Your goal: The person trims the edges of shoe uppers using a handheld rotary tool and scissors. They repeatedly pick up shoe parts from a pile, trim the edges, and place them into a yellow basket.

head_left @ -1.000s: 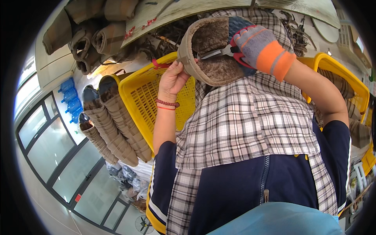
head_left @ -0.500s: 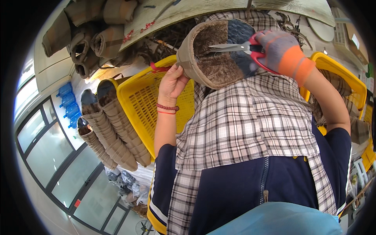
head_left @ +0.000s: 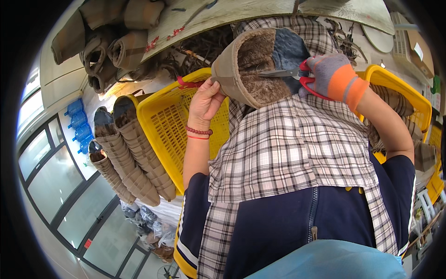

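Observation:
A tan fabric tube (head_left: 254,53), lined with brown plush and with a dark blue section on its right side, lies tilted over my plaid apron with its opening toward me. My bare left hand (head_left: 207,101) pinches its left outer side between thumb and fingers. In my gloved right hand (head_left: 331,76), grey and orange, are red-handled scissors (head_left: 282,73). Their blades point left inside the opening, over the plush lining and close together. Whether they touch the lining, I cannot tell.
A yellow plastic basket (head_left: 160,135) stands on the left, beside stacked tan tubes (head_left: 127,158). Another yellow basket (head_left: 413,100) holds tubes on the right. Across the far side runs a worn board (head_left: 260,11), with more rolled tubes (head_left: 130,49) at its left and dark scraps (head_left: 346,44) near it.
The scissors have dropped lower inside the opening and shifted slightly right. The tube has turned and moved a little, while my left hand keeps its pinch.

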